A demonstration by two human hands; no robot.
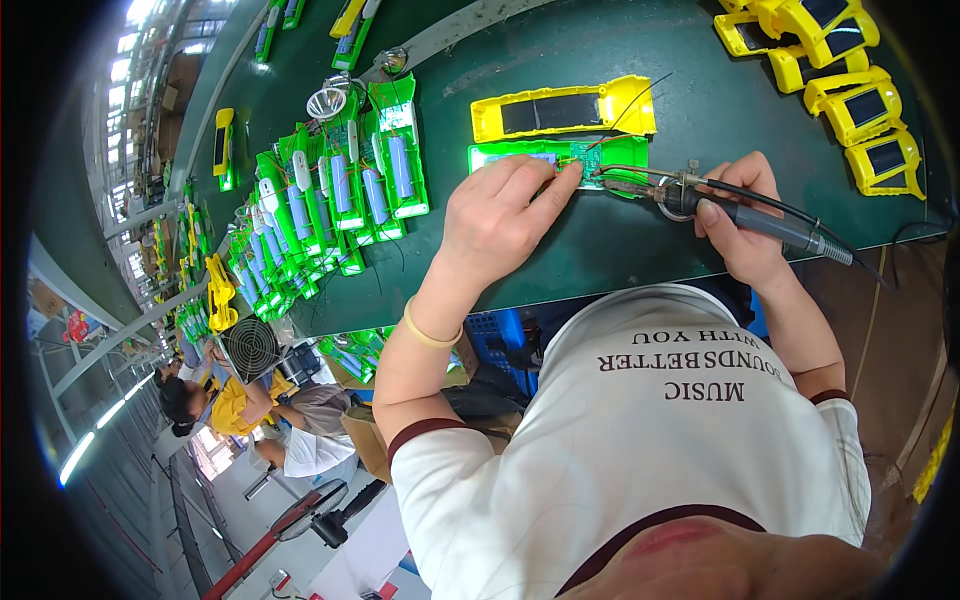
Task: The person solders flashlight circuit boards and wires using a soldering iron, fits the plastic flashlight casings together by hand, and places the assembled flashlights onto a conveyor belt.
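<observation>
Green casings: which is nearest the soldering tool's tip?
The green casing at the left hand, alongside a yellow casing; the other green casings lie farther left.

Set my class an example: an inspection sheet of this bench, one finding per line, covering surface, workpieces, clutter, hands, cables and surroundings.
Surface: dark green bench.
Workpieces: open green shell with a circuit board; yellow shell beyond it.
Clutter: crowded green shells at left; yellow shells at upper right.
Hands: left hand, fingers at the open green shell, grip unclear; right hand holds a soldering iron.
Cables: iron's cord runs rightward.
Surroundings: another person in yellow; black fan.
</observation>
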